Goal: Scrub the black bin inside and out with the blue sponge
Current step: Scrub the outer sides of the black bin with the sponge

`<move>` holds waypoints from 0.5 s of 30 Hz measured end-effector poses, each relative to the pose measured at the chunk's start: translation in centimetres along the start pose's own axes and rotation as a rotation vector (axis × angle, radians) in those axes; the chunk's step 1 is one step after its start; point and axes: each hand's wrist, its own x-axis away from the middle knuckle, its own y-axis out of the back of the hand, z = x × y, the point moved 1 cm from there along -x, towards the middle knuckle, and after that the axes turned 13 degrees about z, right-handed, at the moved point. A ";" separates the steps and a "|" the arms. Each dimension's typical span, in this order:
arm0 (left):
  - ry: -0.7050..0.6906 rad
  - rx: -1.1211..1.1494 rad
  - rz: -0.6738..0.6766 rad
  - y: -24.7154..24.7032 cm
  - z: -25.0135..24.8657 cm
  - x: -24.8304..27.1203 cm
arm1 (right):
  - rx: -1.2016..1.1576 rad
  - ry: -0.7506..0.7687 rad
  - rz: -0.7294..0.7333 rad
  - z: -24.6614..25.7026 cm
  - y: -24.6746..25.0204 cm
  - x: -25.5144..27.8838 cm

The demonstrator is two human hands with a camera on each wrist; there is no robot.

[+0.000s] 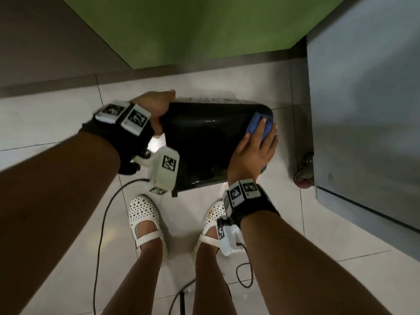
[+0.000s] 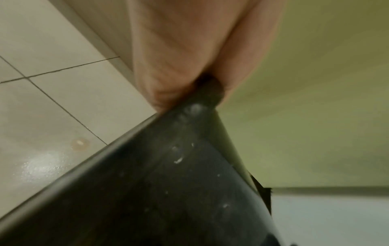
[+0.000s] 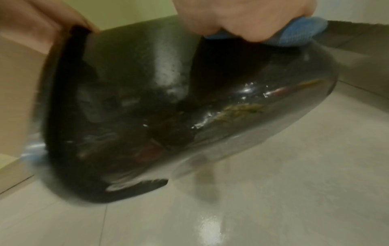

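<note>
The black bin (image 1: pixel 204 142) is tipped on its side above the tiled floor, its glossy wet outer wall facing me. My left hand (image 1: pixel 156 110) grips its rim at the left end; in the left wrist view the hand (image 2: pixel 179 50) pinches the rim of the bin (image 2: pixel 168 191). My right hand (image 1: pixel 254 146) holds the blue sponge (image 1: pixel 258 123) against the bin's rounded right end. In the right wrist view my fingers (image 3: pixel 242 16) curl over the sponge (image 3: pixel 299 31) on top of the bin (image 3: pixel 168 99). Brownish smears show on the bin's wall. The bin's inside is hidden.
A grey cabinet (image 1: pixel 363 110) on a caster wheel (image 1: pixel 304 173) stands close on the right. A green wall (image 1: pixel 204 30) rises behind the bin. My feet in white shoes (image 1: pixel 145 223) stand just below it, with black cables (image 1: pixel 102 223) trailing on the wet floor.
</note>
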 end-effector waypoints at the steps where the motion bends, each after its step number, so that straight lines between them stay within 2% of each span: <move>1: -0.018 0.077 0.048 0.0 0.5 -0.4 | -0.037 0.031 0.050 0.2 0.3 0.6; 3: -0.021 0.157 0.140 -0.5 1.7 -0.2 | -0.068 0.113 0.080 1.1 0.5 1.5; 6: -0.105 0.255 0.174 -1.7 3.0 1.2 | -0.050 0.297 0.079 4.2 0.6 2.7; 10: -0.251 0.092 0.100 -2.0 3.6 1.7 | 0.102 0.439 0.069 7.2 -0.9 3.7; 15: -0.349 -0.120 0.082 -1.2 3.9 1.8 | 0.214 0.444 0.121 8.5 -2.0 4.3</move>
